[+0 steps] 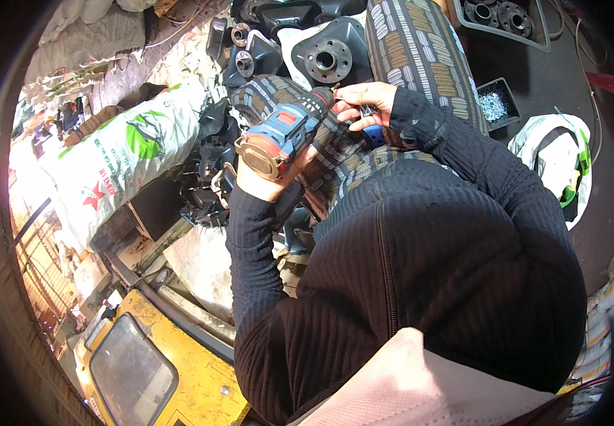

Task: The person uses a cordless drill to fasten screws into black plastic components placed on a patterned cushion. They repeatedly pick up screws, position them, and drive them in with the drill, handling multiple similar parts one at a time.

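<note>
My left hand point(264, 183) is wrapped round a blue and red cordless drill point(284, 130), its black chuck pointing up and to the right. Just beyond the chuck is my right hand point(369, 101), its thumb and fingers closed together close to the drill's tip. Small shiny bits show at its palm, but what the fingertips pinch is too small to make out. Below that hand a blue and red piece point(373, 133) is partly hidden. Patterned trouser legs point(424, 57) lie under both hands. Ahead of them stands a black part with a round metal flange point(326, 61).
More black flanged parts point(244, 62) crowd the far side. A grey bin point(509, 39) with metal flanges and a small tray of screws point(493, 104) sit at right, near a white bag point(554, 153). At left are a large white sack point(133, 156) and a yellow machine panel point(200, 387).
</note>
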`<state>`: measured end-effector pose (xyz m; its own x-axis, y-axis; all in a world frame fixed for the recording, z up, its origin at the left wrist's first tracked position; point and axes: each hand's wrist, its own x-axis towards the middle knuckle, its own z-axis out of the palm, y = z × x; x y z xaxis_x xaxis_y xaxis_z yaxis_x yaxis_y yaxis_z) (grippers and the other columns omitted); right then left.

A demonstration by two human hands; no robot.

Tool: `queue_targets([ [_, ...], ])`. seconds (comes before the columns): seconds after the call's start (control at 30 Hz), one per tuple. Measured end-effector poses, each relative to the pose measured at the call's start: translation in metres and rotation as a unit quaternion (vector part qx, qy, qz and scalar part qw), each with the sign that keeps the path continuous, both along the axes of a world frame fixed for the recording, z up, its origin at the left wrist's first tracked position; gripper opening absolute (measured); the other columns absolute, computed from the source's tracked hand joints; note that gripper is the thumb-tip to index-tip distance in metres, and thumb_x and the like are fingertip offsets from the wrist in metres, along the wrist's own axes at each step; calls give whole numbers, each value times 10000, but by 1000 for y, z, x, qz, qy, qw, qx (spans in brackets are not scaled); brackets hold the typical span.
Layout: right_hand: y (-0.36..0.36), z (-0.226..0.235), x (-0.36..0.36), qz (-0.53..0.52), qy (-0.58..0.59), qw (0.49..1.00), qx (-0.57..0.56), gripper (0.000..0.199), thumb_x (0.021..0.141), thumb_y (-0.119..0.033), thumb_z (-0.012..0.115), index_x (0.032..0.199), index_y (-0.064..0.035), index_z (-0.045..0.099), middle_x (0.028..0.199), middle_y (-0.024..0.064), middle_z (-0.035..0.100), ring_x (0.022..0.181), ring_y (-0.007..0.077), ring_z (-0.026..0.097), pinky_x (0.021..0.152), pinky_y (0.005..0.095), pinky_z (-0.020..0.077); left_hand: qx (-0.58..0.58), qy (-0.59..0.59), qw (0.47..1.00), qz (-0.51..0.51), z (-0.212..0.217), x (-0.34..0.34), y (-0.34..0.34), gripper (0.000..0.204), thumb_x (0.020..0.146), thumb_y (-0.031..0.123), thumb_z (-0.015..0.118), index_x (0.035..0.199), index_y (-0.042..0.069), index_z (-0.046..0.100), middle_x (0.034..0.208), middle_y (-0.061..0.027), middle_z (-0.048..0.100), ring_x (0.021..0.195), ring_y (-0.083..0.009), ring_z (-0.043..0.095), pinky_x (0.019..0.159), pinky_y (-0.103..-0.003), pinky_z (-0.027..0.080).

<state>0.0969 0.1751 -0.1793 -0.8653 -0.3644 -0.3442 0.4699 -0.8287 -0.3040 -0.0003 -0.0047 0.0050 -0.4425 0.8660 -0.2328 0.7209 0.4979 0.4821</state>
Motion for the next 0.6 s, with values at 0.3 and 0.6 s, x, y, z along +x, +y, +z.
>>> queue_targets([
  [0.3, -3, -8, -7, -73, -46, 990, -109, 257, 892, -202, 505, 1094, -43, 496, 1152, 122, 544, 1048, 206, 546, 815, 371, 514, 32, 62, 997, -24, -2, 7, -16, 278, 708, 269, 709, 882, 72, 619, 800, -71, 624, 716, -255, 607, 661, -359, 481],
  [0.6, -9, 11, -7, -83, -103, 987, -89, 346, 901, -253, 500, 1103, 26, 532, 815, 21, 593, 717, 76, 596, 691, 264, 551, 11, 17, 1000, 9, -10, 11, -19, 298, 701, 250, 708, 919, 68, 617, 859, -79, 624, 772, -258, 605, 694, -364, 473],
])
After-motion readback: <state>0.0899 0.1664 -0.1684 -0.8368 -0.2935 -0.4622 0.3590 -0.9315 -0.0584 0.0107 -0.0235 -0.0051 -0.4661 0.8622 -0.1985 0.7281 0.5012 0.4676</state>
